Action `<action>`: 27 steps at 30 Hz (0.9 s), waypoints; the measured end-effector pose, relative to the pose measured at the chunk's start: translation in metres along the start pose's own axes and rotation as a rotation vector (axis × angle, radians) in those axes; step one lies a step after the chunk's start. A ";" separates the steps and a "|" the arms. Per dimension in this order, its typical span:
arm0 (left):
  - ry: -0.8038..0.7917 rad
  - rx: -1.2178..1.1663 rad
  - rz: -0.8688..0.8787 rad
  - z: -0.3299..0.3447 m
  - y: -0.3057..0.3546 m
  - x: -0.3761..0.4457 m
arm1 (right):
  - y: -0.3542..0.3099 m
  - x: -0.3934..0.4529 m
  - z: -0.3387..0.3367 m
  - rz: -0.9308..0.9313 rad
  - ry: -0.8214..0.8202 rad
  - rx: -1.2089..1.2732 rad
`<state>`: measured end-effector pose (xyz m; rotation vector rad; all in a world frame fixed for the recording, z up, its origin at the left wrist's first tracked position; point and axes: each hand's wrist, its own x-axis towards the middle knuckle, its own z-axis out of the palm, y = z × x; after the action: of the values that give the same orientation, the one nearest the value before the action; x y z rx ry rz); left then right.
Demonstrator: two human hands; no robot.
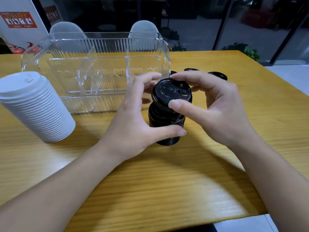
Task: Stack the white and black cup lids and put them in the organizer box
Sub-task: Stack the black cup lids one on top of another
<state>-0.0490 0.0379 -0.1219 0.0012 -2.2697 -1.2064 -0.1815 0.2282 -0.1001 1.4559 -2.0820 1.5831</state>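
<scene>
A stack of black cup lids (166,121) stands on the wooden table (167,181) in front of the clear organizer box (100,52). My left hand (133,118) grips the black stack from the left, thumb across its lower front. My right hand (212,108) pinches a single black lid (168,92) by its rim, tilted on top of the stack. A tall stack of white cup lids (35,108) stands at the left. The ribbed organizer box holds no lids.
A few loose black lids (219,75) lie on the table behind my right hand. Two white chair backs (143,28) stand behind the box. The table's right edge runs diagonally at the right, with dark glass walls beyond.
</scene>
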 end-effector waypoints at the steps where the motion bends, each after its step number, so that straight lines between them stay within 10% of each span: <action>1: -0.043 -0.019 -0.033 0.000 -0.002 0.000 | 0.001 0.000 -0.001 0.019 0.001 0.000; 27: -0.241 -0.162 -0.194 -0.006 -0.020 0.006 | 0.003 -0.002 -0.003 0.147 -0.252 0.050</action>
<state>-0.0558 0.0196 -0.1318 0.0158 -2.4136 -1.5642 -0.1839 0.2321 -0.1016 1.6287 -2.3521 1.5840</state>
